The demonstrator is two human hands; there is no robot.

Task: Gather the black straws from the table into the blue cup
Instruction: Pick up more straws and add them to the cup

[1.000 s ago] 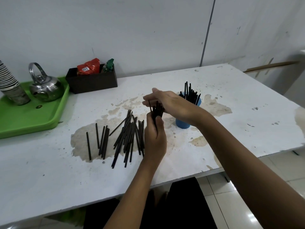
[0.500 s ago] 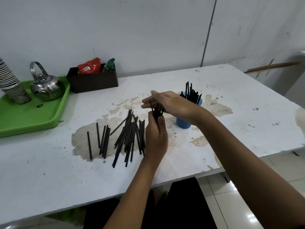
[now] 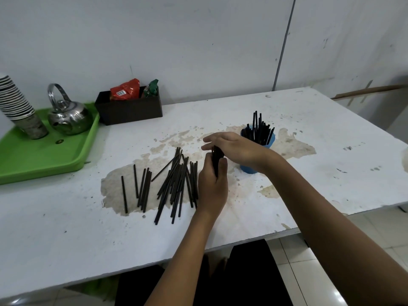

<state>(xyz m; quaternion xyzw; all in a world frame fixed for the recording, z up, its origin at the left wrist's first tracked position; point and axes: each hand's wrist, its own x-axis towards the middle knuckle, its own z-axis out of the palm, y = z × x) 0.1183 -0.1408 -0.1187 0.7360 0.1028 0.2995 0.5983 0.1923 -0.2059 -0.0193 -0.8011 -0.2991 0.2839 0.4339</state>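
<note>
Gathering step, partly done. The left hand point(image 3: 213, 186) stands upright on the table point(image 3: 331, 164), fingers wrapped around a small bundle of straws point(image 3: 216, 159). The right hand point(image 3: 234, 147) lies flat across the bundle's top, fingers straight and together, apparently pressing the ends level; it grips nothing that can be seen. The blue cup point(image 3: 268, 143) stands just behind the right wrist and already holds many upright straws. A loose pile of straws point(image 3: 174, 182) remains on the stained patch to the left of the left hand, with a few singles farther left.

Judged next move: carry the evened bundle over to the cup and drop it in end first, keeping it tight so it slips between the straws already there; then return for the pile.

Other containers: a green tray point(image 3: 44, 160) carries a steel kettle point(image 3: 68, 115) and a stack of paper cups point(image 3: 17, 107); a dark box point(image 3: 130, 109) holds snack packets point(image 3: 125, 90).
</note>
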